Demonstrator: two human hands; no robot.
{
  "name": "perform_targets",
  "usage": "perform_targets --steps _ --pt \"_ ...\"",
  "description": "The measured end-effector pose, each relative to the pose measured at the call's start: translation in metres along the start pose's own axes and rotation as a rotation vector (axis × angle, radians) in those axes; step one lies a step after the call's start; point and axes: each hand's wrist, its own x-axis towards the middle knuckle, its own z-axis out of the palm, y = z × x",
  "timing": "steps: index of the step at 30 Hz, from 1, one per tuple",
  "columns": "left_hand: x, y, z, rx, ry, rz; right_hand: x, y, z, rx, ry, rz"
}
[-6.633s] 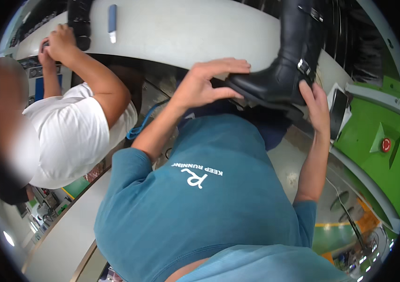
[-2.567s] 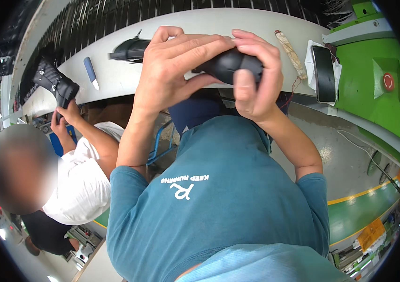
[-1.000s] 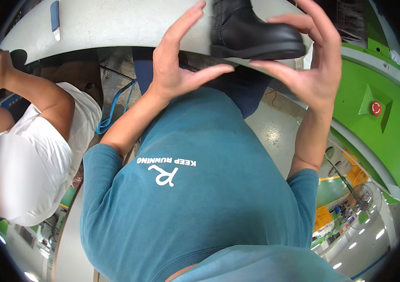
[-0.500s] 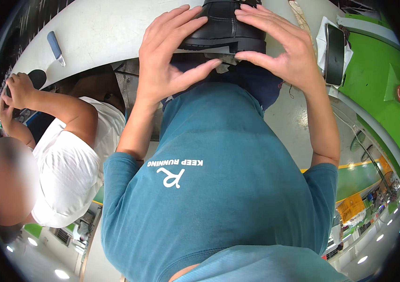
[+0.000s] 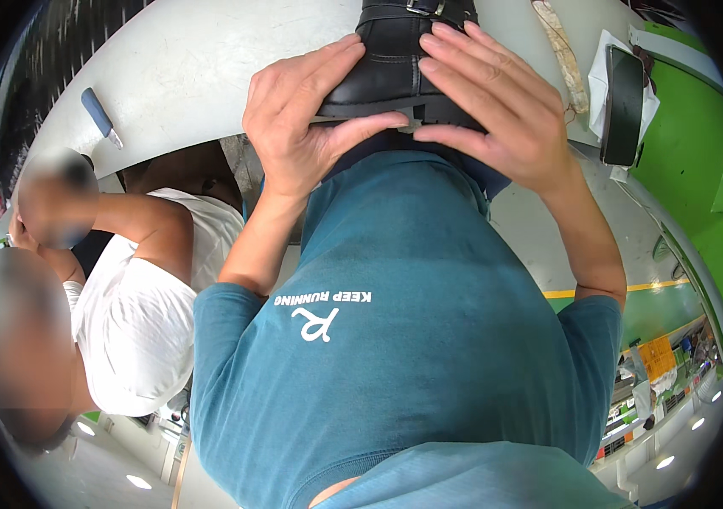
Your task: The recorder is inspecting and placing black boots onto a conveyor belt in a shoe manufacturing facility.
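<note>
A black leather boot with a buckled strap stands at the near edge of the white table, its sole toward me. My left hand cups its left side, fingertips on the upper and thumb along the sole's edge. On the other side, my right hand lies with its fingers over the upper and its thumb at the bottom edge of the sole. The two thumb tips come close together below the boot. Part of its right side is hidden by my right hand.
A blue-handled knife lies on the table to the left. A co-worker in a white shirt sits at my left. At right are a worn pale strip, a dark phone on white paper, and a green surface.
Both hands have closed in on the boot, and my thumbs have drawn together at its sole. More of the boot shows, including its buckle. The co-worker's head has leaned toward the table.
</note>
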Motion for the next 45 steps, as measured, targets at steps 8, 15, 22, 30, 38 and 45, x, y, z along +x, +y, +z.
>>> perform_targets --steps 8,15,22,30,38,45 --pt "0.001 -0.001 0.004 -0.006 0.011 0.003 -0.006 -0.012 0.019 0.021 0.165 0.038" --pt "0.008 0.007 0.002 -0.081 0.021 -0.058 0.0 -0.006 0.012 0.135 0.176 0.14" --pt "-0.002 0.004 0.0 -0.053 0.065 0.027 0.006 -0.005 0.008 0.252 0.211 0.176" --pt "-0.015 -0.011 -0.015 -0.241 0.033 0.047 0.015 0.0 0.043 0.935 0.362 0.837" --pt "-0.036 -0.021 -0.015 -0.581 -0.013 -0.207 0.005 0.004 0.048 0.911 0.363 0.775" --pt "-0.009 -0.014 -0.022 -0.595 -0.036 -0.116 0.017 -0.018 0.034 0.869 0.569 0.653"
